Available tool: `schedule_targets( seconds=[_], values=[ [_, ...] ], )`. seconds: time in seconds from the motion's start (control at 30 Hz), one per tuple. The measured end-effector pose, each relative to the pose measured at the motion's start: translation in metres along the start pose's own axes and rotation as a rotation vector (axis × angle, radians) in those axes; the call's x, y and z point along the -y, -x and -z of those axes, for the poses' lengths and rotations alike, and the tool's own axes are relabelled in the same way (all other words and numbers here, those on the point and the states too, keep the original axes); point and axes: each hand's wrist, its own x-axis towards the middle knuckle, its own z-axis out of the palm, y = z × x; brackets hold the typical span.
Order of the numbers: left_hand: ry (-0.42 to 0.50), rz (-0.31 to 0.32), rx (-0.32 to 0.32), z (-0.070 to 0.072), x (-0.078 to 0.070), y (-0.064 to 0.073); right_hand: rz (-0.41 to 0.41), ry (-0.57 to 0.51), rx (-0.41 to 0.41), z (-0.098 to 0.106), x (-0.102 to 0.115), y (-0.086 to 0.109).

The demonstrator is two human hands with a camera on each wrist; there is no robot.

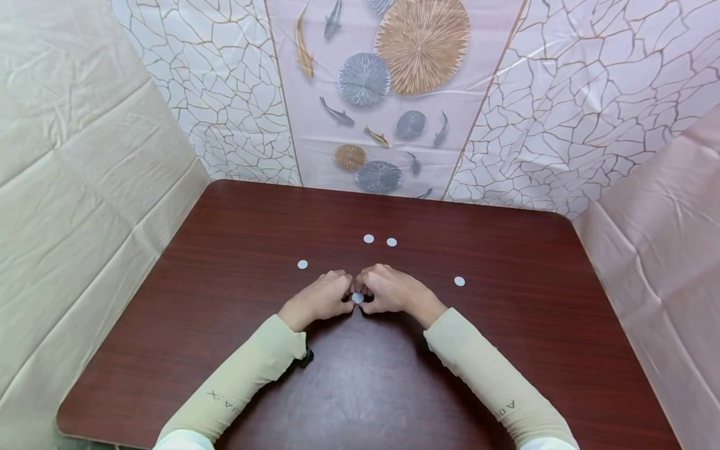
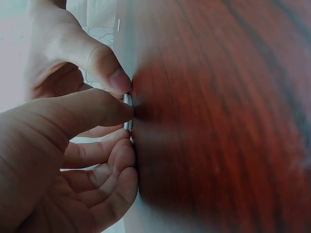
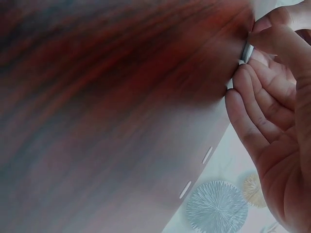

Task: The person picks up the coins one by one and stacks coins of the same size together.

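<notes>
A small round white disc (image 1: 357, 298) lies at the middle of the dark red wooden table, between the two hands. Edge-on in the left wrist view, the white disc (image 2: 128, 111) shows layered lines, as if more than one lay stacked; I cannot tell how many. From the left, my left hand (image 1: 322, 298) holds it between thumb and curled fingers. My right hand (image 1: 396, 290) grips the same piece from the right, its thumb close to the left thumb. Fingertips of both hands rest at the tabletop and hide part of the rim.
Single white discs lie around the hands: one at left (image 1: 302, 264), two close together at the back, a left one (image 1: 368, 239) and a right one (image 1: 392, 242), and one at right (image 1: 459, 281). Patterned cloth (image 1: 371, 144) hangs behind the table (image 1: 360, 387).
</notes>
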Motion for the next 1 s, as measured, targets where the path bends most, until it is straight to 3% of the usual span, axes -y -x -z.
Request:
schedule_targets(
  seconds=[0.63, 1.0],
  values=[
    [-0.01, 0.004, 0.01, 0.0008, -0.0022, 0.0002, -0.017, 0.009, 0.024, 0.0002, 0.0, -0.0011],
    [-0.017, -0.026, -0.029, -0.0005, -0.0005, 0.0004, -0.019, 0.011, 0.025, 0.0006, -0.0004, -0.0004]
  ],
)
